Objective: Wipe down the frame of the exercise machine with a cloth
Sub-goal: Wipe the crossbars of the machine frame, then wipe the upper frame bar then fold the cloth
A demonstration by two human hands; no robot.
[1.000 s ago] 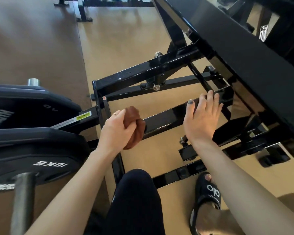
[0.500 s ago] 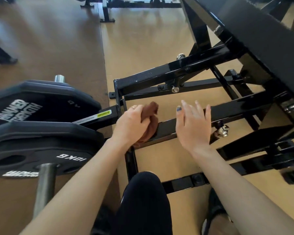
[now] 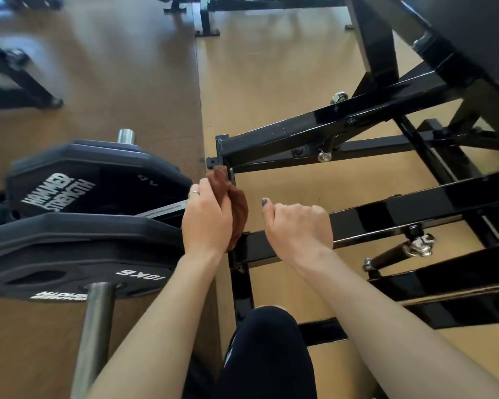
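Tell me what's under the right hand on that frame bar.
The right hand curls over the black crossbar, thumb up. The bar shows on both sides of it. The stretch under the palm is covered, so its state can't be judged. Tan floor lies below.

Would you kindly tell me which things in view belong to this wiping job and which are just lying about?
Part of the job:
- crumpled brown cloth, gripped by the left hand
- glossy black steel machine frame, with the right hand curled over one bar

Just lying about:
- black 10 kg weight plates
- grey metal barbell sleeve
- other black equipment legs on the floor
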